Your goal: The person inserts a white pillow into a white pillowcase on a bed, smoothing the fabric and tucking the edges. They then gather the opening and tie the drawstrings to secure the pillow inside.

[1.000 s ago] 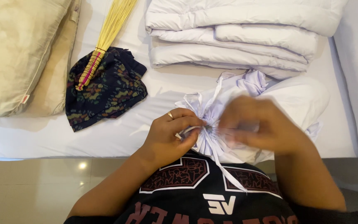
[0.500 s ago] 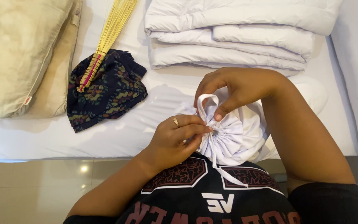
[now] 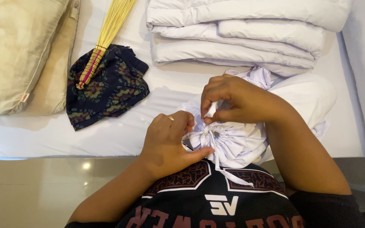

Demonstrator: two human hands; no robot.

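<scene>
White bag (image 3: pixel 237 143), gathered mouth: left hand (image 3: pixel 167 143) clamps the neck, right hand (image 3: pixel 233 99) pinches the cord (image 3: pixel 216 145). Risk: cord slips, mouth reopens.

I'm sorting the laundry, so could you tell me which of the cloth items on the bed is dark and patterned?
The dark cloth lying under the broom handle, left of the hands. The folded bedding and the bag being held are plain white.

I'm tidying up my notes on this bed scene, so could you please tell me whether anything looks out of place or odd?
One thing: a straw hand broom lies on the white bedsheet, its bound handle resting on a crumpled dark patterned cloth. Elsewhere, the white bedding is neatly folded, and both hands grip a white drawstring bag at its gathered mouth.
</scene>
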